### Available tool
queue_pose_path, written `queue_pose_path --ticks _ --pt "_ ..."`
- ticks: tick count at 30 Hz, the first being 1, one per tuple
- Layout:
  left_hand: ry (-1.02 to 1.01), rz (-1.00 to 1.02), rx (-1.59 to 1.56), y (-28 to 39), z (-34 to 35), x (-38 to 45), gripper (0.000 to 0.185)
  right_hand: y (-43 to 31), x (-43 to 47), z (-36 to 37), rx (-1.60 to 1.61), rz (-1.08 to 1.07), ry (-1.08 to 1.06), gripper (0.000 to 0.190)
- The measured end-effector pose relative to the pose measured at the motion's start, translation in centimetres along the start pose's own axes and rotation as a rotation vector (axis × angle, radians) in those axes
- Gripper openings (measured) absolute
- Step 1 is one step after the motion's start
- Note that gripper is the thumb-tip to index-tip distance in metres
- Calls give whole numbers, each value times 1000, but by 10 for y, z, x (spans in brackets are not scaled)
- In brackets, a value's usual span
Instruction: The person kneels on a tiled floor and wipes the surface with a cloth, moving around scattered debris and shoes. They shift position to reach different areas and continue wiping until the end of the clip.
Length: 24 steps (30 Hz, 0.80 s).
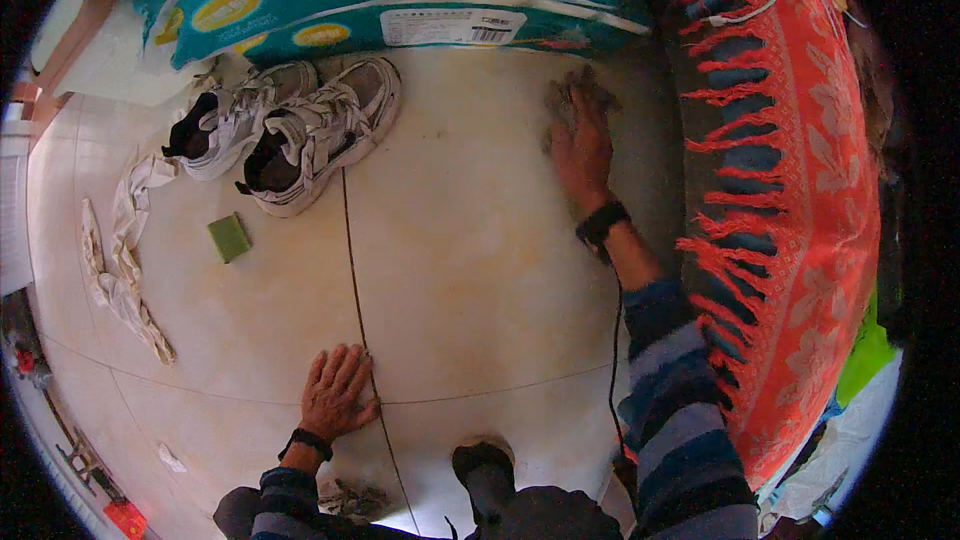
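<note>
My left hand point(335, 392) rests palm down on the tiled floor point(480, 262), fingers apart, at the lower left of the middle. Blurred, my right hand point(583, 142) reaches out at the upper right, with a dark cloth-like bundle point(581, 86) at its fingertips; whether the fingers grip it or press on it cannot be told. A pair of worn, light-coloured sneakers, the nearer sneaker point(304, 142) and the farther sneaker point(225, 116), stands at the upper left. Below them lies a green rectangular block point(229, 238), and left of it a crumpled off-white cloth strip point(129, 221).
A teal plastic package point(277, 15) bearing writing spans the far side. A red fringed cloth point(817, 165) with a white cable point(765, 4) borders the right. A black cord point(616, 360) runs beside my right forearm. A dark crumpled thing point(352, 499) lies near my knees.
</note>
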State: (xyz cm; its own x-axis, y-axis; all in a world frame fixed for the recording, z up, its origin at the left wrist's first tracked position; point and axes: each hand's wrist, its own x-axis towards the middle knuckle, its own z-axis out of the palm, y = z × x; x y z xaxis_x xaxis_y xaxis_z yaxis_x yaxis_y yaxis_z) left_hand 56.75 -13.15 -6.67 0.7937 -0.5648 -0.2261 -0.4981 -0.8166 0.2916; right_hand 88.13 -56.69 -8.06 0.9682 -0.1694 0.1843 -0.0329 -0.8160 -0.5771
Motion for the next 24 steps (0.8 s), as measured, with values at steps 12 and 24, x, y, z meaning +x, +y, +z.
queue_pose_path --ticks 12,24 --pt "-6 9 -38 0 -10 4 68 -104 -3 83 142 -477 -295 51" --pt "11 22 -48 -3 -8 2 69 -57 -14 66 -91 -393 -50 54"
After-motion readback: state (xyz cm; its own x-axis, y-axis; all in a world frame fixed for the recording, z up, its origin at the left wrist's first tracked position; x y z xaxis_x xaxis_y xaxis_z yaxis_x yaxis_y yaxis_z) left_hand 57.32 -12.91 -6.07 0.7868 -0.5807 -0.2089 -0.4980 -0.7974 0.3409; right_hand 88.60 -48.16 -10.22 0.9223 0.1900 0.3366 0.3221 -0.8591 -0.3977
